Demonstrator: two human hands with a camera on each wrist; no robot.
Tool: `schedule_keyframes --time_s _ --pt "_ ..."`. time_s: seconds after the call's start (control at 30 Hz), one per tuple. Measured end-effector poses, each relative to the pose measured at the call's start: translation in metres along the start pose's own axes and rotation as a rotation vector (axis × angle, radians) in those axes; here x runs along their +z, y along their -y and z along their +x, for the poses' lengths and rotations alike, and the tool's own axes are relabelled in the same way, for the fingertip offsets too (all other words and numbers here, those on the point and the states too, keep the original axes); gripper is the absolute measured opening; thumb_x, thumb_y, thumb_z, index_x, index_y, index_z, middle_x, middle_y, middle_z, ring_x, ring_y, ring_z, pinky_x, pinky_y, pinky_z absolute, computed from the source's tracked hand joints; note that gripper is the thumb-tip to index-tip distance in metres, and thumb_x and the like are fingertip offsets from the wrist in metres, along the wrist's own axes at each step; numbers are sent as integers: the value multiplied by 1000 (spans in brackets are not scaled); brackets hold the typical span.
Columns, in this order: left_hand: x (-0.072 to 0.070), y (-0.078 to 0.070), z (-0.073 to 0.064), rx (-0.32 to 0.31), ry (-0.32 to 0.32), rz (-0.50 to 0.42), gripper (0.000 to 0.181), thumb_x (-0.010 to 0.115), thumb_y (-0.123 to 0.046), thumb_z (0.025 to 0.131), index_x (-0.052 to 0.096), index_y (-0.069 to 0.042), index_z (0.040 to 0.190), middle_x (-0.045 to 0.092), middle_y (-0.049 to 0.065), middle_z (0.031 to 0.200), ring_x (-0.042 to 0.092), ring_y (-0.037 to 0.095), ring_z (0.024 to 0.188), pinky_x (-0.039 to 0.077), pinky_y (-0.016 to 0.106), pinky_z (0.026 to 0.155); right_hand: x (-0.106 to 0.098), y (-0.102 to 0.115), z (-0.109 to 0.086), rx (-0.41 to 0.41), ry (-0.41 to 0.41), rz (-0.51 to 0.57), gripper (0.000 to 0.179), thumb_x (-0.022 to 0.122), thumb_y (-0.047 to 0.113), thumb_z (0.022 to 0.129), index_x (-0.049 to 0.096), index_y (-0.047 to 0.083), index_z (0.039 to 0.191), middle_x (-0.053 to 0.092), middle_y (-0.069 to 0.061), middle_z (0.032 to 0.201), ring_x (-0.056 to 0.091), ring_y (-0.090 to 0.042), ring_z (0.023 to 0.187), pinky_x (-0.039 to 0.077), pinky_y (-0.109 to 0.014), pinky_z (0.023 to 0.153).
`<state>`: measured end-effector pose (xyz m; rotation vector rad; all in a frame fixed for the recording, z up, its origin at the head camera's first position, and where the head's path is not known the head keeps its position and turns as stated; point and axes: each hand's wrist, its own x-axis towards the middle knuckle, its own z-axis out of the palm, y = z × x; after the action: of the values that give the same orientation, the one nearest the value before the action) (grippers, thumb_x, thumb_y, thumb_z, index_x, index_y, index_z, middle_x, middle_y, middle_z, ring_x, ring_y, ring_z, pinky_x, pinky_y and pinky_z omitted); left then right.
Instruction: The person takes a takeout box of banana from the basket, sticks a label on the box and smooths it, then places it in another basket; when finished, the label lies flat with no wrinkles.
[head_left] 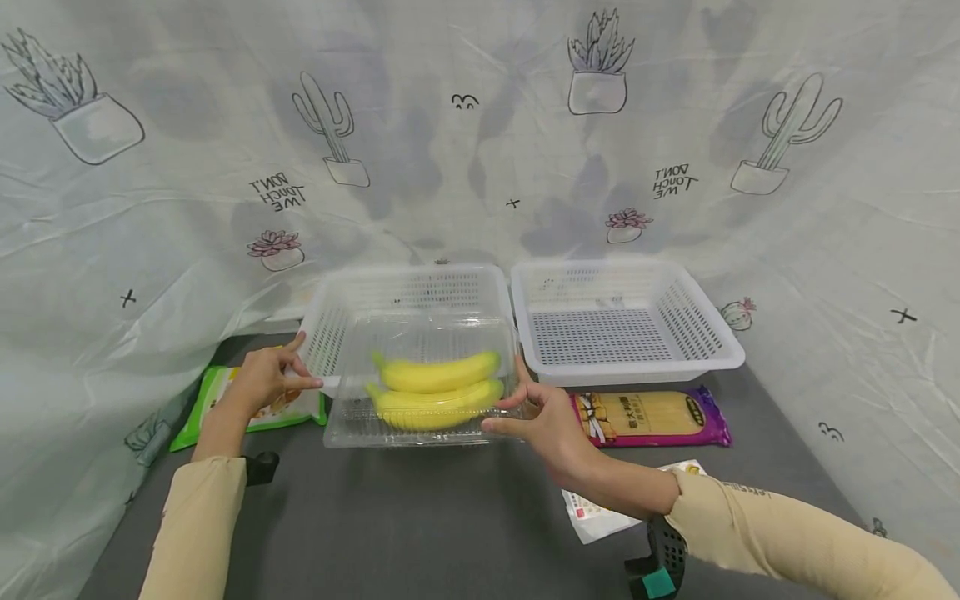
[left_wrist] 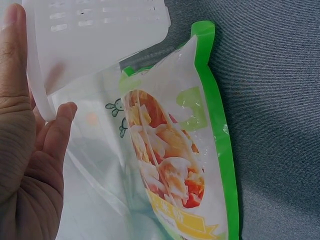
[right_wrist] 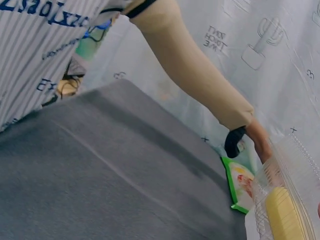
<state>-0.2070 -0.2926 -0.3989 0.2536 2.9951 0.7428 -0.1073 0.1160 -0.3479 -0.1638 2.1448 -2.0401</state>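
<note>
My left hand grips the rim of the left white plastic basket at its left side, as the left wrist view shows up close. On the other side, my right hand holds a clear plastic clamshell box by its right edge, thumb in front. Two yellow bananas lie side by side in the box. The box is over the front part of the left basket; whether it rests on the basket I cannot tell. In the right wrist view, only part of the box appears.
A second white basket stands to the right. In front of it lie a purple pack of pasta and a white packet partly under my right forearm. A green-and-white food bag lies beside my left hand. A printed curtain surrounds the grey table.
</note>
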Motion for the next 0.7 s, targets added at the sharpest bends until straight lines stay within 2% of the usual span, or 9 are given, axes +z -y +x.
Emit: schedule_keyframes --time_s 0.17,0.3,0.47,0.6,0.7 --pt "0 -1 2 -2 0 7 28 81 -39 74 71 -13 72 26 20 151 42 21 61 40 34 63 -2 -2 -12 17 -6 25 19 77 -3 77 61 -7 88 21 -5 157 15 -36 143 23 -59 109" --pt "0 -2 3 1 -8 14 28 80 -39 74 71 -12 72 27 20 151 43 21 60 40 34 63 -3 -4 -20 41 -14 56 19 76 -5 77 61 -8 87 23 -3 157 21 -37 141 24 -59 109" --pt "0 -1 1 23 -22 25 26 81 -37 74 71 -14 71 28 21 150 46 21 62 42 39 69 -3 -6 -29 44 -20 54 20 77 -4 76 60 -10 87 24 -4 156 23 -38 140 21 -59 109" --pt "1 2 0 49 -37 32 23 82 -34 74 69 -15 70 29 22 149 43 18 54 42 36 64 -3 -9 -35 45 -3 36 22 79 -2 75 61 -10 87 24 -7 155 22 -36 140 20 -60 109" --pt "2 3 -1 53 -36 28 23 81 -34 74 69 -15 71 29 22 149 41 18 50 41 35 62 -3 -15 -38 46 33 25 23 79 1 76 62 -10 87 22 -8 156 21 -37 140 24 -58 108"
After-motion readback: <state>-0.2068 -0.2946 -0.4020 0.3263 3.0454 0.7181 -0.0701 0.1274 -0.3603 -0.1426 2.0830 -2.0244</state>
